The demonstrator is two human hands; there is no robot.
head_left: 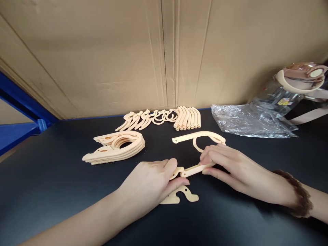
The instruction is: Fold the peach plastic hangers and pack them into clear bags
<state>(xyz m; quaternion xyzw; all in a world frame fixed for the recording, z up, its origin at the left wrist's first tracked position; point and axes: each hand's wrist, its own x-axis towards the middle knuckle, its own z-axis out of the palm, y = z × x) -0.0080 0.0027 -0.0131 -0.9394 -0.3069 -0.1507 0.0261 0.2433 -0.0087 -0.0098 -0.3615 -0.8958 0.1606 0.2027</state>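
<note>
My left hand (151, 179) pinches a small cream hanger end piece (176, 173), most of it covered by my fingers. Its tip meets the end of a partly assembled folding hanger (196, 169). That hanger is gripped by my right hand (230, 165), with one long curved arm (193, 137) and part of a round hook (196, 145) showing beyond my fingers. Whether the two parts are joined I cannot tell. Below my left hand a loose notched hanger piece (191, 195) lies on the black tabletop (77, 194), partly hidden.
Left of centre lies a stack of folded hangers (139, 147). Along the back are loose notched pieces (132, 120), hooks (159, 119) and a row of curved arms (188, 118). A clear plastic bag (230, 119) and a lidded bottle (289, 92) stand right, cardboard (102, 51) behind, a blue frame (42, 124) left.
</note>
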